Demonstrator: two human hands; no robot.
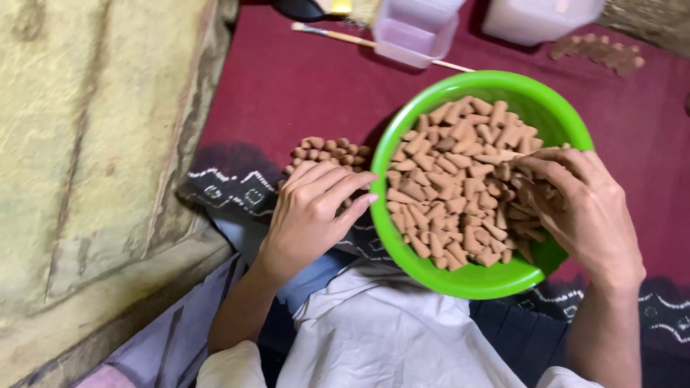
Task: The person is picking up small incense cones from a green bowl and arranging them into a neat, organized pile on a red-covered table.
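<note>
- The brown cones (453,179) fill a green bowl (568,118) on a maroon cloth (287,86).
- Right hand (586,212) reaches into the bowl, its fingers (546,169) pinching a few cones.
- Left hand (313,208) rests beside the bowl's rim, fingers loosely together (over a small cone pile (327,151)).
- Behind: a paintbrush (338,34) and a clear container (413,32).

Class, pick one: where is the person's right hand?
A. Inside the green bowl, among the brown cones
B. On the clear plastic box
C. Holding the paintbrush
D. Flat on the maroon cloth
A: the right hand reaches into the green bowl, fingers among the brown cones.
</note>
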